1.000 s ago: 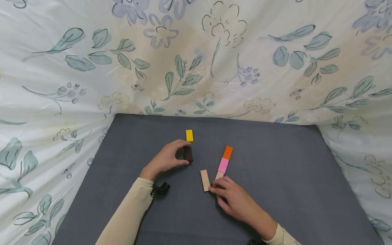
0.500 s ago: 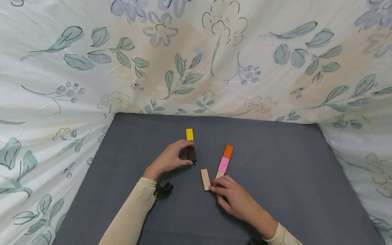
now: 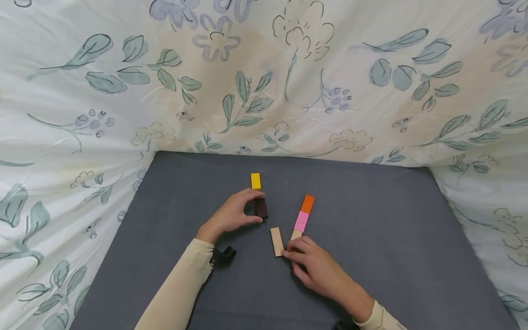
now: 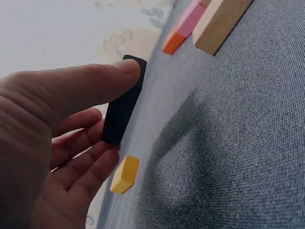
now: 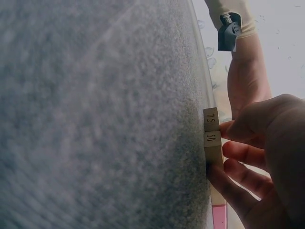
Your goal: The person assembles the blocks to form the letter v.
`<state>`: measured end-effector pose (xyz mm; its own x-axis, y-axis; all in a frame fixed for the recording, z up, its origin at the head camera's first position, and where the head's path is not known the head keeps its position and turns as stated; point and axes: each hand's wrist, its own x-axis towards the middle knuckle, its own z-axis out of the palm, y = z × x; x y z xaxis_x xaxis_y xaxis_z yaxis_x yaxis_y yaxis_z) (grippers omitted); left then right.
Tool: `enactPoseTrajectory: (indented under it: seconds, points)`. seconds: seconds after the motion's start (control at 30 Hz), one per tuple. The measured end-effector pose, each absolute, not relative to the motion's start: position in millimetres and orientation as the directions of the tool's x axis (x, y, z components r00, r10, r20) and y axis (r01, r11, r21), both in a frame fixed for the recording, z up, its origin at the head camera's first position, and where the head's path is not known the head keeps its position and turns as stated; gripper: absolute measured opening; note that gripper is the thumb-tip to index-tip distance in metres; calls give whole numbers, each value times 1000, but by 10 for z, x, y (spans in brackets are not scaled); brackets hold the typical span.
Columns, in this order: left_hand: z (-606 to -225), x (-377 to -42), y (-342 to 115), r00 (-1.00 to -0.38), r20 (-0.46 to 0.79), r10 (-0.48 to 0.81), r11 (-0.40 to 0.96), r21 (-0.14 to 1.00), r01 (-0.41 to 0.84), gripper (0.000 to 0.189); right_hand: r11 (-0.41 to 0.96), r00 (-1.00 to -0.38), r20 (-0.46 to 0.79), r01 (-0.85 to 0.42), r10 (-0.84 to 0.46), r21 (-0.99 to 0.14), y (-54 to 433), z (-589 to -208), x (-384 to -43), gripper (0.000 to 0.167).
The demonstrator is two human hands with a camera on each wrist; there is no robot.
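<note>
My left hand (image 3: 231,213) pinches a dark brown block (image 3: 261,208) between thumb and fingertips. In the left wrist view this block (image 4: 121,112) is held up over the cloth, which shows a shadow below. A yellow block (image 3: 255,181) lies just beyond that hand. My right hand (image 3: 317,268) has thumb and fingers around a plain wooden block (image 3: 296,235), mostly covered by it. In the right wrist view its end (image 5: 212,138) is marked 50. A pink block (image 3: 301,221) and an orange block (image 3: 307,204) continue in line with it.
Left of my right thumb lies another plain wooden block (image 3: 277,242); its end (image 5: 210,118) reads 75. Everything lies on a dark grey cloth surface (image 3: 371,229). A floral curtain (image 3: 264,91) hangs along the back and sides.
My left hand has shifted a little to the right with the dark brown block, away from below the yellow one. The right hand and the other blocks stay in place.
</note>
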<state>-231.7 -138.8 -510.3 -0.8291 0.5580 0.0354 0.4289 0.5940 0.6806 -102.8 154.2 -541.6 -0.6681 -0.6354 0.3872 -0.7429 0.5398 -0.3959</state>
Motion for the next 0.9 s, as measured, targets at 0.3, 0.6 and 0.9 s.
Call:
enactPoseTrajectory:
  seconds: [0.3,0.6,0.9]
  points:
    - [-5084,-2321,-1335,-830,40,556,595,678,432,74,545,-670,386,-741,-634,-392,1533,-5402,-1024,30]
    - [-5113,-2320,-1292,-826,47,561,584,684,436,74,560,-685,362,-727,-633,-396,1529,-5399,-1022,30]
    - [-5155,-2304,-1238,-817,38,576,574,693,436,74,556,-676,372,-736,-636,-386,1531,-5395,-1022,30]
